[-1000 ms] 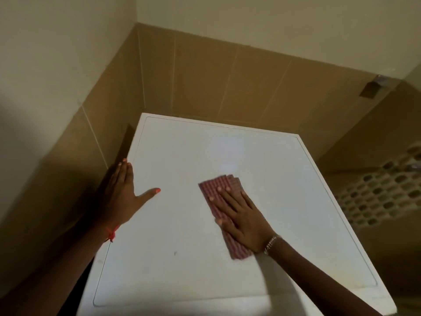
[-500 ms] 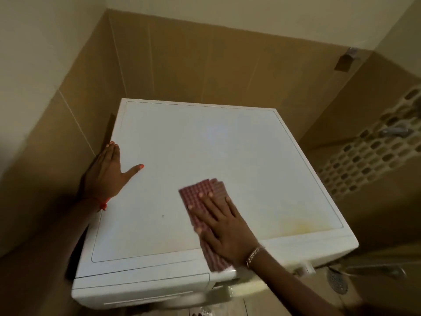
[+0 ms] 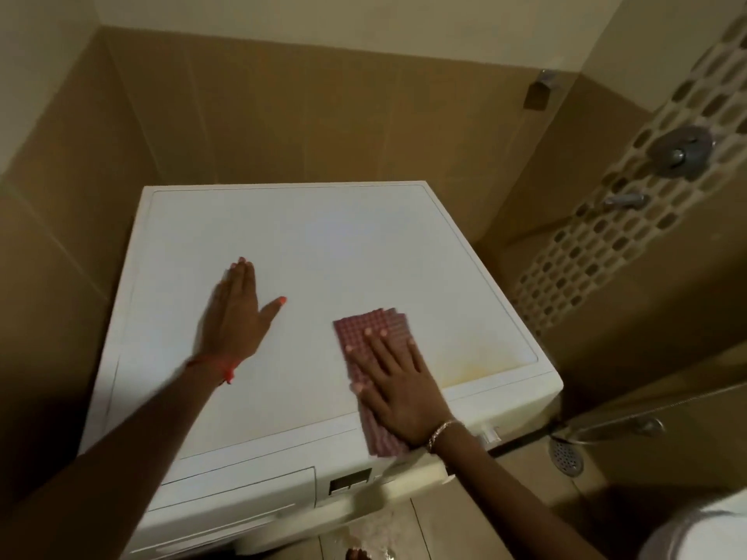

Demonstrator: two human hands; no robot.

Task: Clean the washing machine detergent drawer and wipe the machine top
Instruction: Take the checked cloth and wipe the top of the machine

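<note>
Your right hand (image 3: 398,388) presses the checked cloth (image 3: 370,337) flat, fingers spread, for full wiping contact; left hand (image 3: 236,317) rests open and empty on the machine top (image 3: 323,244), bracing you.

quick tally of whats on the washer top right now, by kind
hands: 2 (left hand, right hand)
checked cloths: 1 (red checked cloth, flat under the right hand)
total: 3 on the washing machine top

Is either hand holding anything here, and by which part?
Nothing is gripped. The right hand presses flat on the checked cloth, covering its middle; the left hand lies open on the machine top.
</note>
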